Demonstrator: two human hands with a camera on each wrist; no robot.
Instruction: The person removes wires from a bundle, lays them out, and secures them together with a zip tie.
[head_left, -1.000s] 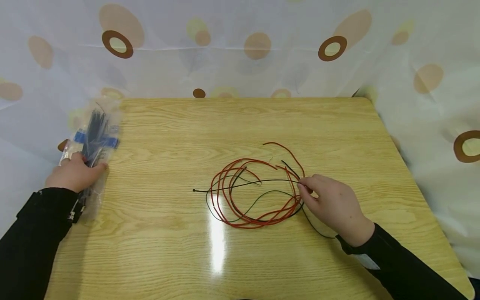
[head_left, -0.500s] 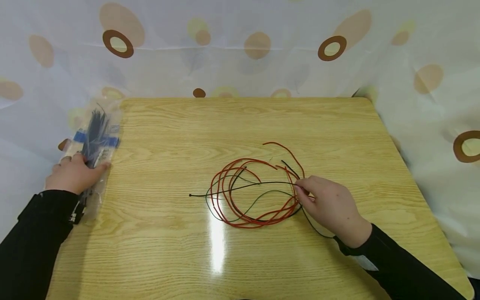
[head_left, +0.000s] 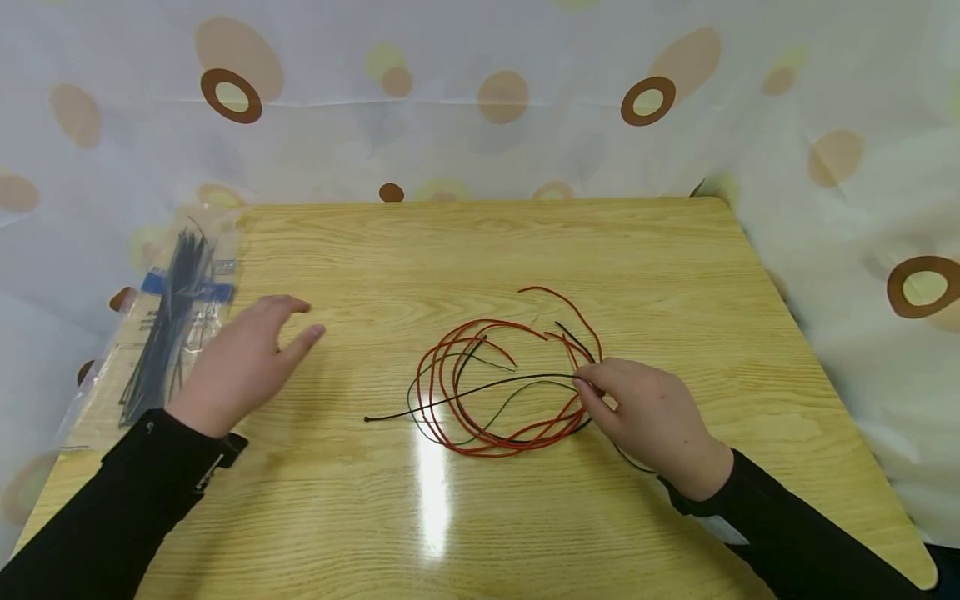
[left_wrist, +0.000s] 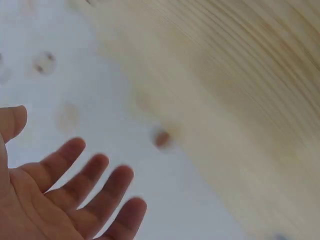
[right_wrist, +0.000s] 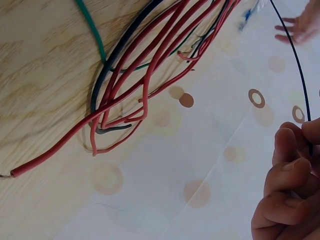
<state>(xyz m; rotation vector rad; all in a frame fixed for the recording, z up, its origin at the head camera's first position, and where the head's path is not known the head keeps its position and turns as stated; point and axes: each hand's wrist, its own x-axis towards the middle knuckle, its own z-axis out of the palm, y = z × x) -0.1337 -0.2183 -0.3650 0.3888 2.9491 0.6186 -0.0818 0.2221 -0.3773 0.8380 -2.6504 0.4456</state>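
My right hand (head_left: 652, 421) pinches one end of a black cable tie (head_left: 525, 377) between thumb and fingers, beside the right side of a loose coil of red wires (head_left: 491, 455). The cable tie stretches leftward across the coil, its small square head at the far tip. Thin green wire and black wire run through the same coil. In the right wrist view the fingers (right_wrist: 285, 182) curl in around the cable tie's end. My left hand (head_left: 243, 362) is over the left part of the table, fingers spread and holding nothing; the left wrist view shows its bare palm (left_wrist: 40, 210).
A clear plastic bag (head_left: 90, 408) with black cable ties (head_left: 168, 325) inside lies at the table's left edge, partly behind the left hand. A white patterned sheet (head_left: 435, 142) rises behind the wooden table (head_left: 337, 517) and along both sides.
My left hand has left the bag of cable ties and moved right, with its fingers spread. My right hand has shifted slightly left, and the cable tie's head has swung lower and to the left.
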